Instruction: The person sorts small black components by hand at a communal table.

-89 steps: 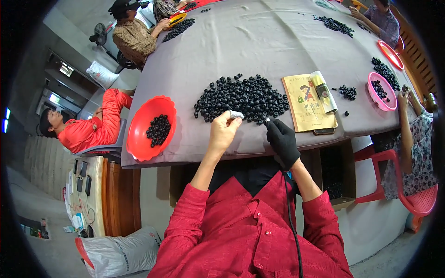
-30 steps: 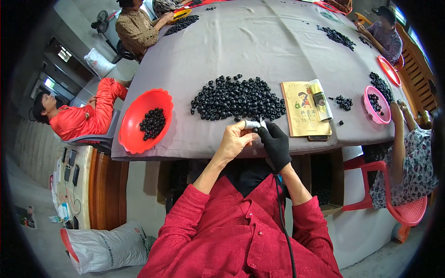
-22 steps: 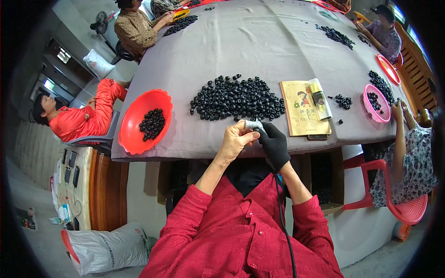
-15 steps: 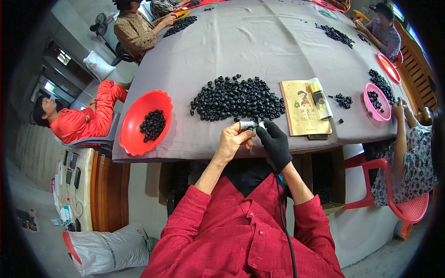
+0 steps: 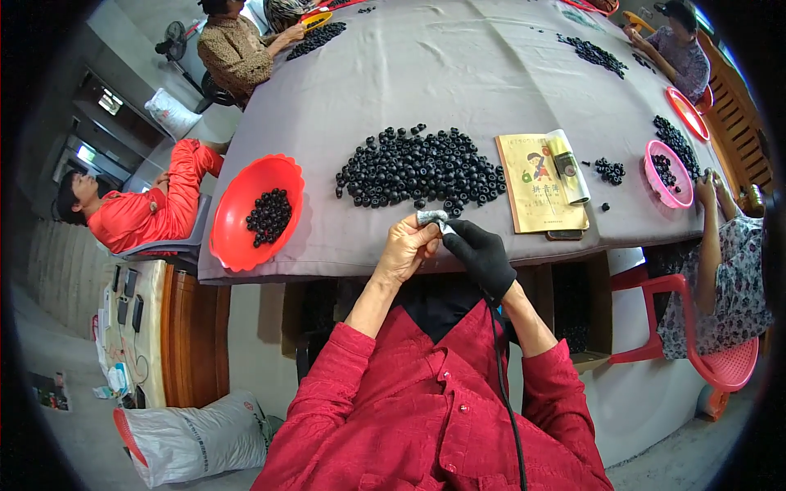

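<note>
At the table's near edge, my left hand (image 5: 403,252) is bare except for a grey-white cover (image 5: 431,217) on a finger, and its thumb and finger are pinched. My right hand (image 5: 483,260) wears a black glove, with a dark cord running down from its wrist. Its fingertips are closed and meet those of my left hand. Whatever sits between them is too small and hidden to make out. Just beyond my hands spreads a pile of small black ring-like parts (image 5: 422,170). To the left, a red scalloped bowl (image 5: 233,258) holds more black parts (image 5: 268,217).
Right of the pile lies a yellow booklet (image 5: 528,200) with a yellow-and-clear roll (image 5: 566,168) on it. A dark flat object (image 5: 565,235) shows under its near edge. Several people sit around the grey-covered table (image 5: 458,74). A pink basket (image 5: 661,195) stands at right.
My hands have drawn closer together at the fingertips and shifted slightly left. The dark bit seen between them earlier no longer shows clearly. The pile and bowl look unchanged.
</note>
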A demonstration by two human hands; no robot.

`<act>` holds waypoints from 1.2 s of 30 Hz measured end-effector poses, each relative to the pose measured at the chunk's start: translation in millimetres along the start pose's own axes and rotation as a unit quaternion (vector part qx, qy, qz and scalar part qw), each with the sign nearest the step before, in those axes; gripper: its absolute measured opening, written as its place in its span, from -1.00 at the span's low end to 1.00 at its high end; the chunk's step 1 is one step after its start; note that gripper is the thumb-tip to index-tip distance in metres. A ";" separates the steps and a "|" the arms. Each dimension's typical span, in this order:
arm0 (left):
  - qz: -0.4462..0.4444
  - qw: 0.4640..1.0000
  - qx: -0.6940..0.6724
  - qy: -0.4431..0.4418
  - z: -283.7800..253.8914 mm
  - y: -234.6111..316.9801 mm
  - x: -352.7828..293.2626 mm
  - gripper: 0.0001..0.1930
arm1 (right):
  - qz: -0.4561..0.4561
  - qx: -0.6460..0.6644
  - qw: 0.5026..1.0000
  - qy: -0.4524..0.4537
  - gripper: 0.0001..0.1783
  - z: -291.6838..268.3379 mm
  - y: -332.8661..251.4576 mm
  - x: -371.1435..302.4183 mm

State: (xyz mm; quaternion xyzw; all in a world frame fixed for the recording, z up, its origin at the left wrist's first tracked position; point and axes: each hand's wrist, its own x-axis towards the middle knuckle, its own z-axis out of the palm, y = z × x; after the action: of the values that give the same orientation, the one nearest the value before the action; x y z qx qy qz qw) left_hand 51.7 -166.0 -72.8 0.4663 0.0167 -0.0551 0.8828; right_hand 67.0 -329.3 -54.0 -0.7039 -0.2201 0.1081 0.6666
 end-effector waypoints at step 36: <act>-0.011 0.999 -0.011 -0.050 -4.6 1.9 -2.0 -0.86 | -0.005 -0.056 0.998 -0.004 -0.65 3.7 2.0 -1.5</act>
State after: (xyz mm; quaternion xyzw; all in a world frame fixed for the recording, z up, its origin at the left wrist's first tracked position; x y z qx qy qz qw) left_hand 50.0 -161.0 -73.6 0.4528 -0.0214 -0.0876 0.8870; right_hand 64.4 -326.7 -56.6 -0.7385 -0.2325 0.0952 0.6257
